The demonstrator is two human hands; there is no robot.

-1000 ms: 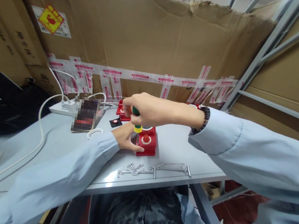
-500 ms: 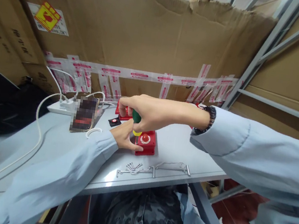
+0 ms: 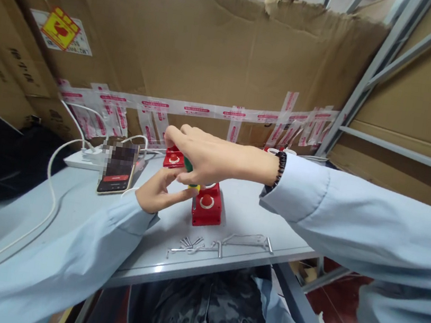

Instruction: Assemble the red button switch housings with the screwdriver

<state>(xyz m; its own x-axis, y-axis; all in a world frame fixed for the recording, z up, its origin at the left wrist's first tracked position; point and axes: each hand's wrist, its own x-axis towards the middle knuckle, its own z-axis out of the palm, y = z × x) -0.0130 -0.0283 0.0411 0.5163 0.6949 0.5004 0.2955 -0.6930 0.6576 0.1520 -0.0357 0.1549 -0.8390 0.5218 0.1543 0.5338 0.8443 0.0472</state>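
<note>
My right hand [image 3: 216, 156] is closed from above around the green handle of a screwdriver [image 3: 188, 164]; its yellow end shows below my fingers, and the shaft is hidden. My left hand [image 3: 161, 188] is beside it, thumb stretched toward the yellow end and apart from the fingers, whose tips are hidden behind the right hand. Just right of that thumb, a red box [image 3: 207, 215] with a round red button in a white ring rests on the table. Another red box [image 3: 173, 158] with a similar button stands farther back, partly covered by my right hand.
Several screws [image 3: 191, 242] and metal L-shaped rods [image 3: 219, 249] lie near the table's front edge. A phone [image 3: 117, 177] leans by a white power strip [image 3: 83, 159] with cables [image 3: 51, 202] at the left. A cardboard wall [image 3: 199, 47] closes off the back.
My left hand has come off the near red box and moved left and slightly up. My right hand and the screwdriver have shifted a little left, baring more of the box.
</note>
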